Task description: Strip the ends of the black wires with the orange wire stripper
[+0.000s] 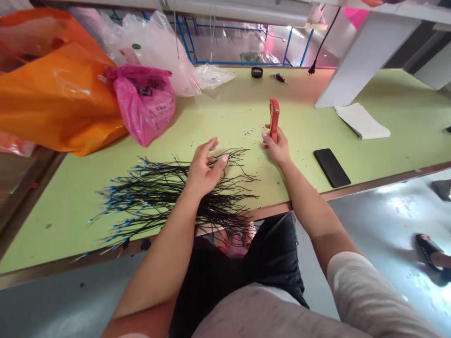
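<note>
On the pale green counter lies a fanned bundle of thin black blue-tipped wires — the left hand rests on its right end, fingers apart. Just right of the bundle, the right hand is clamped on an upright orange plastic tool.

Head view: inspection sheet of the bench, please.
Surface: green table, black specks scattered near the tool.
Job's things: bundle of black wires with blue tips, overhanging the near edge; orange tool, held upright.
Clutter: orange bag, pink bag, clear bags, black phone, white pad, tape roll.
Hands: left hand rests on the wires, grip unclear; right hand closed on the orange tool.
Cables: black cord with plug, hanging at the far edge.
Surroundings: another person's sandalled foot on the floor.
</note>
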Available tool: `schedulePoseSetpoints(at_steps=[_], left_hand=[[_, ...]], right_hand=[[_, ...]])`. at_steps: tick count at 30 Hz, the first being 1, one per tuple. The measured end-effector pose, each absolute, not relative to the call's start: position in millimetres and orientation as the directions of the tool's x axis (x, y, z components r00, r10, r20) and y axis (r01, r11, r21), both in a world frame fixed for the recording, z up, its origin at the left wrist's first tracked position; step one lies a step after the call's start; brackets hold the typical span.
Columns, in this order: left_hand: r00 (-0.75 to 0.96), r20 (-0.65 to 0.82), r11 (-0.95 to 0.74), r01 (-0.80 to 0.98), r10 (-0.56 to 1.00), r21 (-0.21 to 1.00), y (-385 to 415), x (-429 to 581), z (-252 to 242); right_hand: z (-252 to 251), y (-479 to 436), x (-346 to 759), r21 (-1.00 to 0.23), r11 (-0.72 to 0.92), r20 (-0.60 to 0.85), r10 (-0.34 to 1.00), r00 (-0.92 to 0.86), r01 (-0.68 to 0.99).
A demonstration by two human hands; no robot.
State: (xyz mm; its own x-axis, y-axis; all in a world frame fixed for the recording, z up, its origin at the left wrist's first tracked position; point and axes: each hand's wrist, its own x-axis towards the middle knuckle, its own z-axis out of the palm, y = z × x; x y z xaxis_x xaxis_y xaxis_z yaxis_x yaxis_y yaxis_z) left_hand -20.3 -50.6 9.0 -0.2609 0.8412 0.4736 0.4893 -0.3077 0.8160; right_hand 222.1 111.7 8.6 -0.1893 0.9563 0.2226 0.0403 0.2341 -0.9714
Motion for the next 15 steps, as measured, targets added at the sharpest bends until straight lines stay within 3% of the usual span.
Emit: schedulePoseSetpoints(at_steps=[3, 6, 10, 15], left_hand=[[-0.034, 0.445, -0.289, 0.716, 0.895, 0.635, -92.0, -48.1, 34.2], [0.199, 0.137, -0.239, 0.873, 0.97, 0.425, -142.7, -77.8, 47.2], [0.193, -0.168, -0.15, 0.959, 0.967, 0.238, -169.2, -99.2, 39.5], [0.171, -0.204, -0.144, 0.98, 0.964, 0.139, -112.9, -106.4, 39.6]], right_hand=[[-4.1, 114.0, 226.7, -0.97, 0.225, 0.209, 0.965, -0.156, 0.09], [-8.9, 114.6, 227.3, -0.969, 0.231, 0.217, 0.964, -0.153, 0.085], [-11.7, 115.0, 222.2, -0.967, 0.231, 0.212, 0.963, -0.168, 0.103], [-14.4, 113.1, 220.8, -0.958, 0.259, 0.238, 0.958, -0.162, 0.124]])
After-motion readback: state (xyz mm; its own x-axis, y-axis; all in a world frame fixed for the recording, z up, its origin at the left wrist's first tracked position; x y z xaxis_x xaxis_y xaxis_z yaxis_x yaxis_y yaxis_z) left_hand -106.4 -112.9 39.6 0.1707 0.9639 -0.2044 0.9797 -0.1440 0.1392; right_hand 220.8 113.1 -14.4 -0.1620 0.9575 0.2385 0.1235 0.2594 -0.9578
